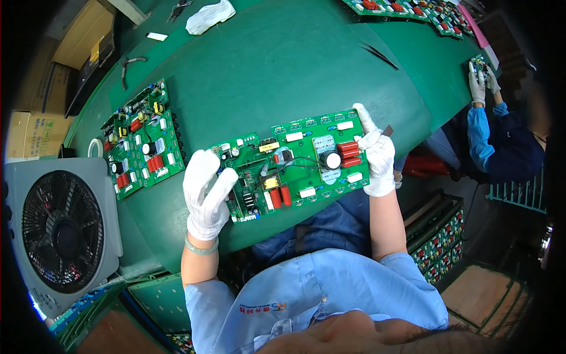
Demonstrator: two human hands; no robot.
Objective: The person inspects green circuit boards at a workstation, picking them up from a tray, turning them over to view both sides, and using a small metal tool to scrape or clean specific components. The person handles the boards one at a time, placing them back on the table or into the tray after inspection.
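A long green circuit board [306,154] spans the space between my two white-gloved hands, over the table's near edge. It carries red capacitors, a round black part, a yellow-wrapped transformer and a dark wire across its middle. My left hand [207,192] is closed around the board's left end, with bent fingertips over its components. At the right end, my right hand [377,154] grips the board's edge, one finger stretched along the far corner. A small flat brown piece [387,130] sticks out from the right hand's fingers; what it is cannot be made out.
More circuit boards [144,141] lie left, beside a grey fan [63,233]. Cutters [131,69], tweezers [380,55] and a white glove [210,16] rest on the green table [283,65]. Boards [413,12] line the far right; a co-worker [501,135] handles another. Racked boards [439,245] stand below right.
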